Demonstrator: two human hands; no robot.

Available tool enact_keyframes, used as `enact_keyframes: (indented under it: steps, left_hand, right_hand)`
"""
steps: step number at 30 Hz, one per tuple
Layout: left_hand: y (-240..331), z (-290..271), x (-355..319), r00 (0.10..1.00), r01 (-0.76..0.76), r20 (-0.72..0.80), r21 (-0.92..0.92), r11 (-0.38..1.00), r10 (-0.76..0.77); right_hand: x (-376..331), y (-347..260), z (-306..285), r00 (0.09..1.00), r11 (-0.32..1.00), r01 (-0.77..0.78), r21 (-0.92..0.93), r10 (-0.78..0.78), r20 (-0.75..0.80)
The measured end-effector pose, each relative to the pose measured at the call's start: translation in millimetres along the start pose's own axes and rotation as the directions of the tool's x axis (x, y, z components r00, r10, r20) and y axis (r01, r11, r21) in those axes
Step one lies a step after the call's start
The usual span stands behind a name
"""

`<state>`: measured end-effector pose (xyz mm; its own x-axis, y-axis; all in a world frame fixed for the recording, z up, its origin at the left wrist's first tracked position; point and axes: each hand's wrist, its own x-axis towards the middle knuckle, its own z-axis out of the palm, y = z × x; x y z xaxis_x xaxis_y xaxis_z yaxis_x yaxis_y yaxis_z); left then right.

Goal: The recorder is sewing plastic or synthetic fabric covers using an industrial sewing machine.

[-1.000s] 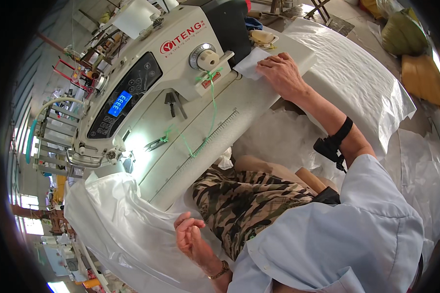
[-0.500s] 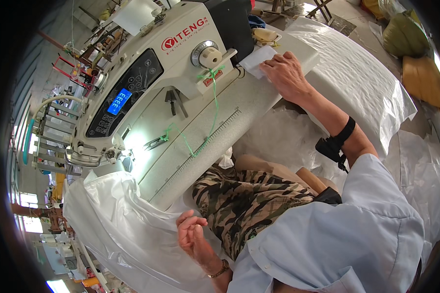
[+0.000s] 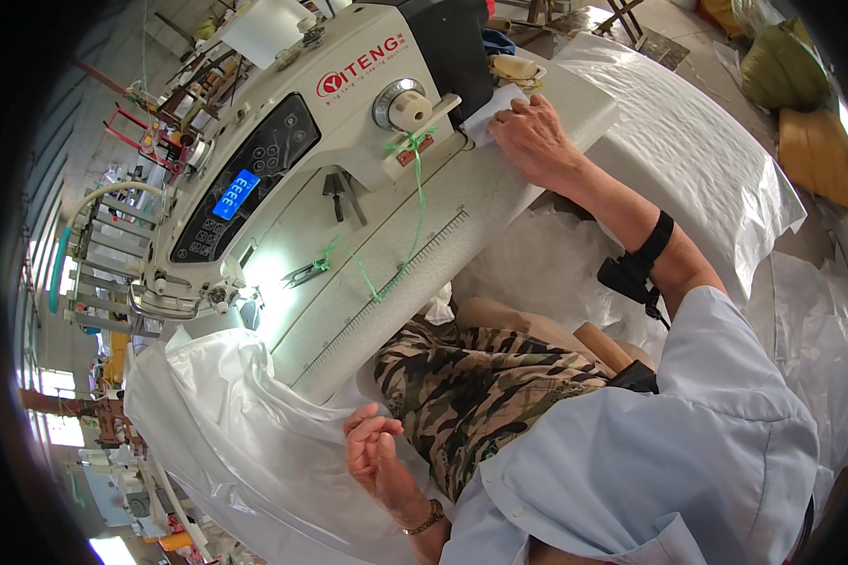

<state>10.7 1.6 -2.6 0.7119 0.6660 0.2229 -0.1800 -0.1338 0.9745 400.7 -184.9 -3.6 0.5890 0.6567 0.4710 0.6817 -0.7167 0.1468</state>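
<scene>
My right hand is at the far right end of the sewing machine's bed, its fingers curled down onto a small stack of white slips. The fingertips are partly hidden there. Low in the view, my left hand hovers beside a large white glossy sheet, fingers loosely bent and apart, with nothing in it. That sheet hangs off the left end of the bed, next to the lit needle area. The white sewing machine has a blue lit display and a round handwheel.
Green thread trails across the bed. Thread snips lie near the ruler marks. A small dish stands beyond the slips. White sheeting drapes at the right, with bundled sacks behind it.
My right hand has shifted slightly left and farther over the white slips, and its fingers have curled more. My left hand has hardly moved.
</scene>
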Motion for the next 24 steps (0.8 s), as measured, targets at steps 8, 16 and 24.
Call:
enact_keyframes:
  steps: [8, 16, 24]
  left_hand:
    - [-1, -1, 0, 1.0, -0.015, 0.015, 0.01, 1.0, 0.015]
    - [0, -1, 1, 0.999, -0.014, 0.041, 0.006, 1.0, 0.014]
    - [3, -2, -1, 0.999, -0.015, 0.036, 0.014, 1.0, 0.015]
  right_hand:
    - [8, -22, -16, 0.982, 0.992, -0.008, -0.126, 0.032, 0.187]
    - [17, -31, -18, 0.979, 0.991, -0.02, -0.129, 0.045, 0.198]
    - [32, -33, -10, 0.974, 0.987, -0.03, -0.158, 0.064, 0.216]
